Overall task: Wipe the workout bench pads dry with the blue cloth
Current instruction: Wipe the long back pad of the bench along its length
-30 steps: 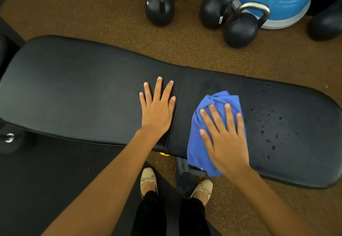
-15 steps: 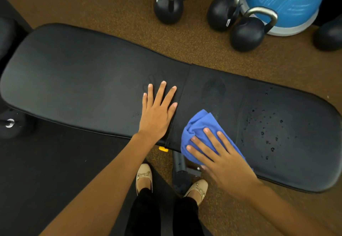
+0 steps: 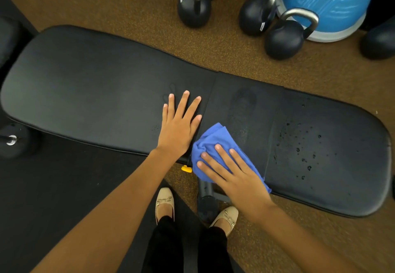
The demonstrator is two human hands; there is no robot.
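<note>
- The right hand [image 3: 239, 178] has dragged the blue cloth [image 3: 213, 142] nearer and leftward over the last second. It has gone from the middle of the seat pad [image 3: 320, 187] to the pad's near-left corner, right by the seam between the pads.
- Its fingers lie straight and spread on the bunched cloth, pressing rather than clutching; a fold hangs over the near edge.
- The left hand [image 3: 181, 127] has stayed flat on the back pad [image 3: 85, 84], just left of the seam, palm down and holding nothing.
- The swept strip looks dull and streaked, so that patch seems about done, but water droplets [image 3: 307, 150] still bead on the right part of the seat pad, well apart from the cloth.
- On the far side stand kettlebells [image 3: 284, 39] and a blue balance dome [image 3: 327, 1]; a yellow knob [image 3: 186, 169] pokes out under the seam.
- None of these blocks the wiping — only the bracing left hand would, should the cloth cross the seam.
</note>
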